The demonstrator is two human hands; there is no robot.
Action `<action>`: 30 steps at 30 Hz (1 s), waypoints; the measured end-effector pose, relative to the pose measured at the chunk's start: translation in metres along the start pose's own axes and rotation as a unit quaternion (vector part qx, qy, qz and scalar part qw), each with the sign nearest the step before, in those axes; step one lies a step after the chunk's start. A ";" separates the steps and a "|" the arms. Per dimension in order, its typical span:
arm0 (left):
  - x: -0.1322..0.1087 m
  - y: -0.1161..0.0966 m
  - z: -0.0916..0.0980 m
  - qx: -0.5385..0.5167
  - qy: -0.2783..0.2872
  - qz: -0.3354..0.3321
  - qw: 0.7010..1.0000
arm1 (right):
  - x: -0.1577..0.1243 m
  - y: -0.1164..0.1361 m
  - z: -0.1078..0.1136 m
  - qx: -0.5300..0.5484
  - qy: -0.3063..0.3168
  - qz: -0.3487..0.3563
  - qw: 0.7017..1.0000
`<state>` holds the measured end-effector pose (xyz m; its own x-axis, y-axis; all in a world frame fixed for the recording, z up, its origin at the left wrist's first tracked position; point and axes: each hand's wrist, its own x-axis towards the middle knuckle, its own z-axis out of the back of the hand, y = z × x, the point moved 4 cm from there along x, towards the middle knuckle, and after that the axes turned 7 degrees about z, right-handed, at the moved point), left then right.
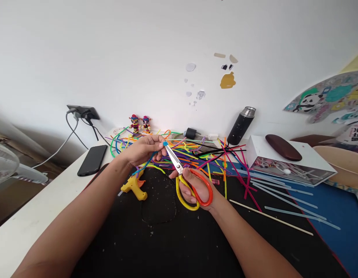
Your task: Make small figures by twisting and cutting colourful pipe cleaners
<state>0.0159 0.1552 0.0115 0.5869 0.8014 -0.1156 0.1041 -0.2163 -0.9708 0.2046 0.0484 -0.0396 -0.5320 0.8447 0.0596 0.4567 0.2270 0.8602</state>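
Note:
Between the fingertips of my left hand point(148, 148) is a blue pipe cleaner point(165, 143), its short end showing at the thumb and its tail hanging below the fingers. My right hand point(193, 185) is closed round scissors point(178, 166) with one yellow and one orange-red handle. The blades look closed or nearly so, and their tips meet the blue end at my left thumb. A yellow hot glue gun point(135, 187) lies below my left hand. Behind both hands spreads a pile of coloured pipe cleaners point(184, 147).
A phone point(92, 160) lies at left, near a fan point(11, 166). Two small figures point(140, 123) stand by the wall. On the right are a black flask point(241, 125), a white box point(292, 162) with a brown case point(283, 147), glue sticks point(289, 197) and a thin wooden stick point(271, 217).

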 end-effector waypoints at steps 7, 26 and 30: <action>0.002 -0.006 -0.010 -0.003 -0.043 -0.058 0.997 | 0.001 0.003 -0.006 0.042 0.010 0.004 0.999; -0.026 -0.028 -0.038 0.431 -0.266 -0.220 0.834 | 0.000 0.010 -0.011 0.056 -0.001 0.029 0.998; -0.027 -0.030 -0.034 0.544 -0.285 -0.243 0.751 | 0.000 0.007 -0.009 0.041 -0.008 0.029 0.999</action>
<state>0.0246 0.1213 0.0511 0.2205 0.8140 0.5373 -0.7052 0.5136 -0.4887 0.2017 0.0456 -0.0293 -0.4909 0.8655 0.0996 0.5439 0.2152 0.8111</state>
